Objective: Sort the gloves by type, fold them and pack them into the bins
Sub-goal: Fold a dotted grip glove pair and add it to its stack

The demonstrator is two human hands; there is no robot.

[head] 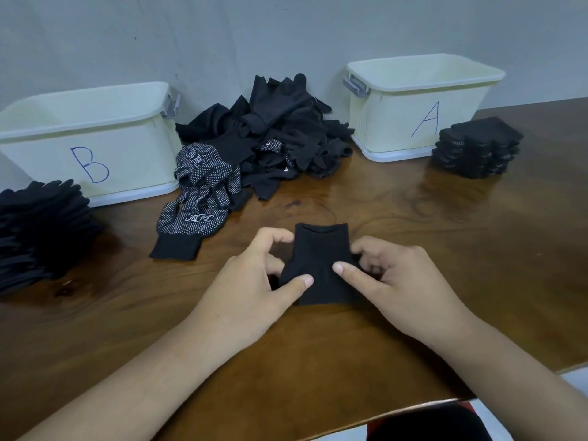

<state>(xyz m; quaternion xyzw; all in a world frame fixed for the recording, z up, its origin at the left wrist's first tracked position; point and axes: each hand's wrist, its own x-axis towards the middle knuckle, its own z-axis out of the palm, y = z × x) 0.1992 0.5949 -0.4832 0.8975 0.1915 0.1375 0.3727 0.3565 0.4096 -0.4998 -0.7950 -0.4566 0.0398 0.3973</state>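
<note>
the table [413, 249] carries bin b [127, 160] at upper left and bin a [397, 122] at upper right with the unsorted pile [276, 135] between for equal reach, while at centre the left hand [254, 281] and right hand [397, 275] pinch the plain glove [318, 259] flat, apparently to set its fold.

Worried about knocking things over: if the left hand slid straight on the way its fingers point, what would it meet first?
The left hand points up and right, across the folded plain glove it pinches. Past that, bare table, then probably bin A; depth is unclear.
</note>
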